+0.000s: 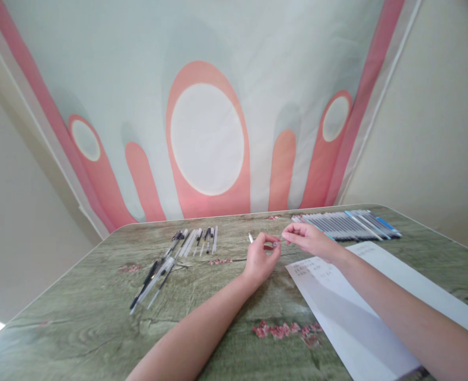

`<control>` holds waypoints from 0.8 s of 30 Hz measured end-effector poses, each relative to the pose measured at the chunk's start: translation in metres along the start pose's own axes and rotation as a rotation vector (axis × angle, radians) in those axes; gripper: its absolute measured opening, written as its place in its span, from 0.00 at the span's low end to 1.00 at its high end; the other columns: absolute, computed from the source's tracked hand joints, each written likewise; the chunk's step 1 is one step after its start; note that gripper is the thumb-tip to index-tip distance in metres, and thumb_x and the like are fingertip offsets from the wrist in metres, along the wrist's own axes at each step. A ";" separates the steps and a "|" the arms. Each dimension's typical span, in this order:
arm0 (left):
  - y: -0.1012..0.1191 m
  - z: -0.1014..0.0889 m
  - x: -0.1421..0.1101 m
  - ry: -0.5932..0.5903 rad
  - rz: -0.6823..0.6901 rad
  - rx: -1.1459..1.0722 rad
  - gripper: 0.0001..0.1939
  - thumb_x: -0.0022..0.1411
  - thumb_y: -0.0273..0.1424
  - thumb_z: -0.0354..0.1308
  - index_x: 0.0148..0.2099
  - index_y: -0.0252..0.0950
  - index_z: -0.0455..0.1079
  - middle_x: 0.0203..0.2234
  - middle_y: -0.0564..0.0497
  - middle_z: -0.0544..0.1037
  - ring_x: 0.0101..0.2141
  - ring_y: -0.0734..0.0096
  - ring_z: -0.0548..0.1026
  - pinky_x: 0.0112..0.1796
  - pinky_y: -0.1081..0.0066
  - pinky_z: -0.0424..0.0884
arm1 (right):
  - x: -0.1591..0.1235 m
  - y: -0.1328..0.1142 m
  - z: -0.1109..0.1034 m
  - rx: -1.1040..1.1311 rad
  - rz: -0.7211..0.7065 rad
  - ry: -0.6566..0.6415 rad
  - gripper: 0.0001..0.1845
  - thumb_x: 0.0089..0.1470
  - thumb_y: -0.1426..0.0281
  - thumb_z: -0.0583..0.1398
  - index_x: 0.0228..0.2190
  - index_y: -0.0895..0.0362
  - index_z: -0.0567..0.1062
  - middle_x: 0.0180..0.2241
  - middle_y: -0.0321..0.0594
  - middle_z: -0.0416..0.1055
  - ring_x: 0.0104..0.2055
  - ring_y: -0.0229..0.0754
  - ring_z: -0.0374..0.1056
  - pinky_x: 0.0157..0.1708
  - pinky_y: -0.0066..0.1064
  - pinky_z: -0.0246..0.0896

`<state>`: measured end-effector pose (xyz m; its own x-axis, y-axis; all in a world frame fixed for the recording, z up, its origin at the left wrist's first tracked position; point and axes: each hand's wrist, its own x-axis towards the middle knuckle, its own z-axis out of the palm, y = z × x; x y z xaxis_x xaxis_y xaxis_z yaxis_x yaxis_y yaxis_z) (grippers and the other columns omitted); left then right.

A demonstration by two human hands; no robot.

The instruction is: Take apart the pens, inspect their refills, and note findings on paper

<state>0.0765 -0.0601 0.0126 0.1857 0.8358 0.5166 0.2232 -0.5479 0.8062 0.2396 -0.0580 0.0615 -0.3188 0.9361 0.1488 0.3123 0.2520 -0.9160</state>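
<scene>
My left hand (262,257) is closed around a small, clear-looking pen part (275,244), whose end shows at the fingertips. A short white piece with a dark tip (250,238) appears just beyond the knuckles; whether it belongs to the held part I cannot tell. Close by on the right, my right hand (307,239) pinches something thin and tiny between thumb and forefinger, too small to name. Both sets of fingertips nearly meet above the table. Behind the right hand lies a long row of pens (337,225), grey and white with some blue.
On the left of the wood-patterned table (87,317) are loose black and clear pen parts (158,272), with a row of white and black tubes (198,241) behind. Sheets of paper (361,317) with handwriting lie under my right forearm. A patterned backdrop (210,42) rises behind the table.
</scene>
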 end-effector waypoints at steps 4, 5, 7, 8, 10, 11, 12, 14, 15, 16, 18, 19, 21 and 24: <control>0.001 -0.002 0.000 0.009 0.040 0.139 0.04 0.54 0.28 0.52 0.34 0.36 0.64 0.29 0.53 0.72 0.32 0.75 0.69 0.36 0.71 0.65 | 0.000 -0.004 0.000 -0.066 -0.092 0.069 0.14 0.48 0.60 0.56 0.29 0.58 0.70 0.25 0.35 0.66 0.24 0.33 0.58 0.24 0.25 0.53; 0.002 -0.002 0.000 0.009 0.047 0.161 0.04 0.54 0.29 0.52 0.34 0.37 0.64 0.29 0.53 0.72 0.31 0.75 0.69 0.36 0.72 0.65 | 0.000 -0.005 0.000 -0.085 -0.113 0.067 0.13 0.48 0.60 0.56 0.29 0.58 0.70 0.25 0.36 0.67 0.25 0.34 0.59 0.24 0.26 0.54; 0.003 -0.003 0.000 0.009 0.050 0.190 0.04 0.54 0.29 0.52 0.34 0.37 0.64 0.29 0.53 0.71 0.31 0.75 0.69 0.35 0.72 0.64 | 0.000 -0.007 0.001 -0.118 -0.136 0.046 0.13 0.48 0.60 0.56 0.29 0.58 0.70 0.26 0.36 0.67 0.25 0.34 0.60 0.25 0.26 0.54; 0.003 -0.003 0.000 0.009 0.048 0.202 0.04 0.54 0.29 0.52 0.34 0.37 0.64 0.29 0.53 0.71 0.31 0.75 0.68 0.35 0.72 0.64 | 0.000 -0.007 0.001 -0.131 -0.140 0.034 0.13 0.48 0.60 0.56 0.29 0.58 0.70 0.26 0.36 0.67 0.25 0.34 0.60 0.25 0.26 0.55; 0.003 -0.003 -0.001 0.011 0.043 0.221 0.04 0.54 0.29 0.51 0.34 0.37 0.64 0.29 0.53 0.71 0.31 0.74 0.68 0.35 0.72 0.64 | -0.001 -0.008 0.002 -0.149 -0.143 0.010 0.12 0.48 0.61 0.56 0.29 0.57 0.70 0.26 0.35 0.67 0.24 0.34 0.59 0.24 0.26 0.54; 0.004 -0.003 -0.001 0.012 0.041 0.229 0.03 0.54 0.29 0.52 0.34 0.37 0.64 0.29 0.53 0.71 0.31 0.74 0.68 0.34 0.72 0.63 | -0.002 -0.008 0.002 -0.156 -0.143 -0.001 0.12 0.48 0.61 0.56 0.29 0.57 0.70 0.25 0.35 0.67 0.23 0.33 0.59 0.23 0.26 0.53; 0.004 -0.003 -0.001 0.013 0.040 0.238 0.03 0.54 0.29 0.52 0.33 0.37 0.64 0.29 0.53 0.71 0.31 0.74 0.67 0.34 0.72 0.63 | -0.002 -0.008 0.002 -0.165 -0.144 -0.007 0.12 0.48 0.61 0.56 0.29 0.57 0.70 0.25 0.35 0.66 0.22 0.33 0.58 0.22 0.25 0.53; 0.004 -0.003 0.000 0.020 0.040 0.255 0.03 0.53 0.29 0.52 0.33 0.37 0.64 0.29 0.53 0.71 0.31 0.73 0.67 0.34 0.72 0.63 | -0.004 -0.010 0.002 -0.209 -0.151 -0.005 0.12 0.48 0.61 0.55 0.29 0.57 0.70 0.23 0.34 0.65 0.21 0.32 0.56 0.20 0.25 0.50; 0.004 -0.004 0.000 0.024 0.040 0.266 0.02 0.53 0.28 0.52 0.32 0.38 0.64 0.28 0.53 0.71 0.31 0.73 0.67 0.34 0.71 0.62 | -0.005 -0.011 0.003 -0.244 -0.159 0.005 0.11 0.48 0.62 0.55 0.28 0.57 0.70 0.22 0.34 0.65 0.20 0.32 0.55 0.19 0.25 0.49; 0.004 -0.004 0.000 0.029 0.040 0.277 0.02 0.52 0.28 0.52 0.32 0.38 0.64 0.28 0.53 0.71 0.31 0.72 0.66 0.34 0.71 0.62 | -0.006 -0.013 0.003 -0.286 -0.171 0.019 0.11 0.48 0.62 0.55 0.28 0.57 0.70 0.22 0.34 0.65 0.20 0.32 0.55 0.19 0.26 0.48; 0.005 -0.006 0.001 0.042 0.041 0.304 0.03 0.51 0.27 0.53 0.31 0.38 0.65 0.27 0.53 0.70 0.31 0.71 0.66 0.34 0.71 0.62 | -0.008 -0.016 0.004 -0.377 -0.209 0.055 0.10 0.48 0.64 0.55 0.27 0.57 0.71 0.22 0.35 0.66 0.21 0.34 0.56 0.21 0.26 0.49; 0.006 -0.007 0.002 0.047 0.044 0.321 0.03 0.51 0.26 0.53 0.31 0.38 0.65 0.27 0.53 0.70 0.32 0.71 0.65 0.34 0.70 0.61 | -0.008 -0.018 0.005 -0.420 -0.237 0.074 0.09 0.48 0.64 0.55 0.27 0.56 0.71 0.23 0.36 0.67 0.22 0.34 0.57 0.22 0.27 0.50; 0.008 -0.010 0.003 0.051 0.055 0.359 0.03 0.51 0.26 0.54 0.31 0.38 0.66 0.27 0.52 0.70 0.32 0.70 0.65 0.35 0.70 0.61 | -0.009 -0.019 0.006 -0.490 -0.295 0.095 0.08 0.48 0.66 0.55 0.27 0.56 0.72 0.25 0.37 0.69 0.25 0.36 0.60 0.26 0.28 0.52; 0.009 -0.012 0.005 0.051 0.079 0.391 0.03 0.51 0.26 0.54 0.31 0.38 0.67 0.28 0.52 0.71 0.33 0.69 0.65 0.36 0.70 0.61 | -0.007 -0.016 0.007 -0.536 -0.346 0.092 0.07 0.49 0.67 0.55 0.29 0.55 0.72 0.26 0.38 0.70 0.28 0.38 0.63 0.29 0.29 0.54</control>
<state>0.0675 -0.0606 0.0261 0.1719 0.7856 0.5944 0.5592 -0.5745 0.5976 0.2308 -0.0706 0.0728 -0.4108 0.7899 0.4553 0.6162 0.6086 -0.4999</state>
